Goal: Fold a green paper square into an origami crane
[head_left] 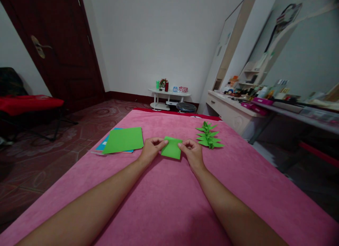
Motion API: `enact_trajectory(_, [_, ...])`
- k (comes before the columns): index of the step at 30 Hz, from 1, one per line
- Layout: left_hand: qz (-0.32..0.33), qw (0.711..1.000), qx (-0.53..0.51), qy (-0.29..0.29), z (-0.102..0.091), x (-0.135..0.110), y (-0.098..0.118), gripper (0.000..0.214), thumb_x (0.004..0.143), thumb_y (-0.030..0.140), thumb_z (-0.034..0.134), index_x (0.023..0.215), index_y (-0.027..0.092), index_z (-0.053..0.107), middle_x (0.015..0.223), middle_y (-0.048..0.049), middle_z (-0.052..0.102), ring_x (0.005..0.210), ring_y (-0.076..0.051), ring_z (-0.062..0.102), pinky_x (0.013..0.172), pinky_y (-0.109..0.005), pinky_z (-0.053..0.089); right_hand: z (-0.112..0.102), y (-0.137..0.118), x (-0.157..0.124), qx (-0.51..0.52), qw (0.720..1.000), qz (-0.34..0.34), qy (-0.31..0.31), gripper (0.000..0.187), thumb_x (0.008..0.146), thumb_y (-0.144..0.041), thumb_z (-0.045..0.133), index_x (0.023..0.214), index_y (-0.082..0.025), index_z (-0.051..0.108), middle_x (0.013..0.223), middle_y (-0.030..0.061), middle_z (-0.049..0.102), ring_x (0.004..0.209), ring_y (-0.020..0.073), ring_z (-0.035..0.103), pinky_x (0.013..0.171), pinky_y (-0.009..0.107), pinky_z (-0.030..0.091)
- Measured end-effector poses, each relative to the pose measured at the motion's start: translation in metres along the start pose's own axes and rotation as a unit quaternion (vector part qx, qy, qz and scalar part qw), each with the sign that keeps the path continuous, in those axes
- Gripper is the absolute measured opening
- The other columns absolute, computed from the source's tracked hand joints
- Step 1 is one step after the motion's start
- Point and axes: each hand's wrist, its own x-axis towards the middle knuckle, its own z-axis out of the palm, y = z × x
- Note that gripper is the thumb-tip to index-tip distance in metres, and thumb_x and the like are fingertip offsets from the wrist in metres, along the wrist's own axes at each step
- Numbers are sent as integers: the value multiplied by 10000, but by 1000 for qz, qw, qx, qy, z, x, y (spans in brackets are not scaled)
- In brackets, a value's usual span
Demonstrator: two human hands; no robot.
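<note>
Between my two hands is a small square of green paper (171, 149), held just over the pink cloth. My left hand (151, 149) pinches its upper left edge, thumb on top. On the opposite side my right hand (193, 151) grips the upper right edge between thumb and fingers. A narrow band along the paper's top edge looks folded. Left of my hands lies a stack of paper with a green sheet (124, 140) on top and a blue sheet (102, 145) showing beneath. Several spiky green folded-paper pieces (209, 136) sit beyond my right hand.
A pink cloth (159, 203) covers the surface under my arms. Ahead, a low white stand (169, 93) holds small items against the wall. A cluttered white dressing table (235, 106) stands right. At left are a red chair (29, 104) and a dark red door (55, 45).
</note>
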Motion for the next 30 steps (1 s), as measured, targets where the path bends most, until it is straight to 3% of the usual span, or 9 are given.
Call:
enact_trajectory(11, [21,1000,7,-1,1,0,1,235,679,354,714,714,125,677,612,-15,635,511,-93,509,500,-203,389,1,0,-1,21,999,25,-16,205,658,-287,697,588,-169,546,511,-56,477,462,84,421,464,215,338])
enact_trajectory(20, [39,999,6,-6,1,0,1,213,678,334,717,727,128,690,635,-21,649,550,-106,540,522,-206,415,2,-3,-2,51,998,32,-2,214,614,-272,736,641,-172,549,590,-40,544,527,102,508,513,219,406])
enact_trajectory(26, [53,999,8,3,1,0,2,203,653,321,734,705,129,694,642,-27,659,570,-119,561,549,-219,436,3,-5,-2,80,996,45,19,309,585,-274,757,830,-174,598,643,-31,586,562,116,553,547,235,446])
enact_trajectory(30, [55,998,19,2,1,-1,3,220,665,342,723,711,128,697,641,-30,657,559,-120,558,533,-220,431,3,-5,-2,49,998,32,19,227,616,-301,733,764,-164,629,664,2,616,593,134,566,562,252,460])
